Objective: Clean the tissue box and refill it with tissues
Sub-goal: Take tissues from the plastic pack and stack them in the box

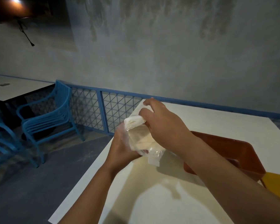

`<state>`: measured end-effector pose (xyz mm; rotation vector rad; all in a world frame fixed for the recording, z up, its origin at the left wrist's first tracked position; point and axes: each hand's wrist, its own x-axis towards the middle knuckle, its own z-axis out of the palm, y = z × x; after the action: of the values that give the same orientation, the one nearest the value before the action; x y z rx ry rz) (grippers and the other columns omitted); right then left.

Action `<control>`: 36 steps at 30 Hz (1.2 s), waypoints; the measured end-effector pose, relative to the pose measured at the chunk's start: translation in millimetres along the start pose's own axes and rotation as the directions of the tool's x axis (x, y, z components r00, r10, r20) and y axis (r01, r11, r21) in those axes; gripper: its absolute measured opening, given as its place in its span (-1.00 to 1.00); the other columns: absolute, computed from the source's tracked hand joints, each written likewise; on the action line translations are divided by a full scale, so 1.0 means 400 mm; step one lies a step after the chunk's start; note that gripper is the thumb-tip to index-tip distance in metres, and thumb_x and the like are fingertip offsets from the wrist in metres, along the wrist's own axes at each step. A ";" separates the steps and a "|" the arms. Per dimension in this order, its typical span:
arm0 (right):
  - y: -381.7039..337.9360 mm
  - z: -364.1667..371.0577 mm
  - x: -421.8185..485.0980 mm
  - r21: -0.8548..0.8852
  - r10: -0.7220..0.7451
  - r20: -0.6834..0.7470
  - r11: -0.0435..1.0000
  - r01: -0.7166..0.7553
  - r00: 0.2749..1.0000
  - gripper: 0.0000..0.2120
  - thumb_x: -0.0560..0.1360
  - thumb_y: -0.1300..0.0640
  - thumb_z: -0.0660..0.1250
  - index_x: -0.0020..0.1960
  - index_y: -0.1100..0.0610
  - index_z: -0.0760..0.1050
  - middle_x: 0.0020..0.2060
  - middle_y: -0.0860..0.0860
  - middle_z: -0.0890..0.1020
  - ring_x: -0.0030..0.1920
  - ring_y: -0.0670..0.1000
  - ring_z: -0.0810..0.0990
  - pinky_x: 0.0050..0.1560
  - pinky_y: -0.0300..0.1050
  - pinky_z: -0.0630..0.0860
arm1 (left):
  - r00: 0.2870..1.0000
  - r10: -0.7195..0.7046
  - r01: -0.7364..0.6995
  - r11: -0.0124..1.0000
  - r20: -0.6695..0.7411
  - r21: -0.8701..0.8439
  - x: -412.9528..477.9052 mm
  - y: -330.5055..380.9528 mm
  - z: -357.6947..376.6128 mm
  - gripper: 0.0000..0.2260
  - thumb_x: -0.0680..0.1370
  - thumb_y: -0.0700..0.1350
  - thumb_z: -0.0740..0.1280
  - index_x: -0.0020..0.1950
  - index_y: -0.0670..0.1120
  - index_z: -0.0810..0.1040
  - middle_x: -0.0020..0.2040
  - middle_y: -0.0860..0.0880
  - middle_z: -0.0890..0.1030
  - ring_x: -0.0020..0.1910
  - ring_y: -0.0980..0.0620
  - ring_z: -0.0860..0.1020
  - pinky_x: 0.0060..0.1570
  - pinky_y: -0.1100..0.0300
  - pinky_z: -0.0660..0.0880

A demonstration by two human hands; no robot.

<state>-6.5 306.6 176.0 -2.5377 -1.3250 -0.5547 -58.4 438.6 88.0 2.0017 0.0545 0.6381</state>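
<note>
A clear plastic pack of white tissues (141,139) is held above the white table (217,123). My left hand (121,147) grips the pack's lower part from below, fingers curled round the plastic. My right hand (162,120) comes from above and pinches the top edge of the tissue stack (133,122), which sticks out of the wrapper. A loose flap of wrapper (154,158) hangs beneath. No tissue box is plainly visible; an orange-brown tray (233,146) lies on the table behind my right forearm.
A yellow object with a cut-out (278,185) lies at the table's right edge. Blue chairs (52,117) and another white table (14,88) stand at left. A blue mesh railing (103,109) runs along the grey wall behind.
</note>
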 end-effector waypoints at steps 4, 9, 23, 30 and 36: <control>0.000 0.006 -0.011 -0.003 0.002 -0.065 1.000 -0.002 0.998 -0.64 0.54 0.25 0.24 0.31 0.04 0.36 0.38 0.04 0.34 0.35 0.04 0.35 -0.02 -0.20 0.45 | 0.996 0.086 -0.086 0.996 -0.015 0.026 0.014 -0.019 0.006 -0.23 0.13 -0.15 0.62 0.02 0.55 0.35 -0.02 0.48 0.51 0.02 0.43 0.51 -0.13 0.52 0.47; 0.015 -0.010 -0.051 0.015 0.018 -0.072 1.000 -0.017 0.997 -0.68 0.58 0.16 0.19 0.31 -0.02 0.31 0.19 -0.04 0.48 0.09 -0.02 0.46 -0.16 -0.23 0.31 | 0.997 0.068 -0.065 0.990 -0.021 0.124 0.036 -0.087 0.019 -0.30 0.15 0.11 0.60 0.25 0.12 0.45 0.11 0.05 0.58 0.12 0.04 0.57 0.00 0.01 0.60; 0.139 -0.034 -0.336 -0.003 -0.248 -0.475 0.960 0.280 0.844 -0.82 0.43 0.29 0.29 -0.02 0.26 0.62 -0.12 0.15 0.68 -0.18 0.11 0.66 -0.27 -0.04 0.61 | 0.980 -0.115 0.165 0.926 -0.161 0.341 -0.118 -0.094 0.168 0.07 0.18 -0.03 0.64 0.53 -0.04 0.06 0.49 -0.04 0.21 0.44 -0.02 0.21 0.34 0.20 0.18; 0.217 -0.026 -0.459 0.188 -0.082 -0.604 0.952 0.242 0.793 -0.88 0.49 0.27 0.31 -0.02 0.27 0.59 -0.13 0.14 0.69 -0.14 0.08 0.67 -0.13 -0.10 0.63 | 0.987 -0.033 0.110 0.846 -0.154 0.521 -0.163 -0.111 0.197 -0.28 0.18 0.07 0.55 0.27 -0.12 0.44 0.20 -0.05 0.53 0.16 -0.06 0.50 0.18 0.11 0.46; 0.284 -0.003 -0.554 0.511 0.190 -0.517 0.851 0.123 0.834 -0.84 0.59 0.11 0.11 0.09 0.09 0.43 -0.14 0.06 0.64 -0.16 -0.06 0.58 -0.21 -0.18 0.58 | 0.995 0.004 0.063 0.752 -0.100 0.656 -0.228 -0.100 0.257 -0.34 0.21 -0.08 0.39 0.32 -0.05 0.40 0.18 0.02 0.49 0.11 0.00 0.52 0.05 0.15 0.49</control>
<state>-28.7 78.2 79.3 -1.7564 -1.0229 -0.7266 -80.9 348.4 -20.7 2.6456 0.4256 0.7635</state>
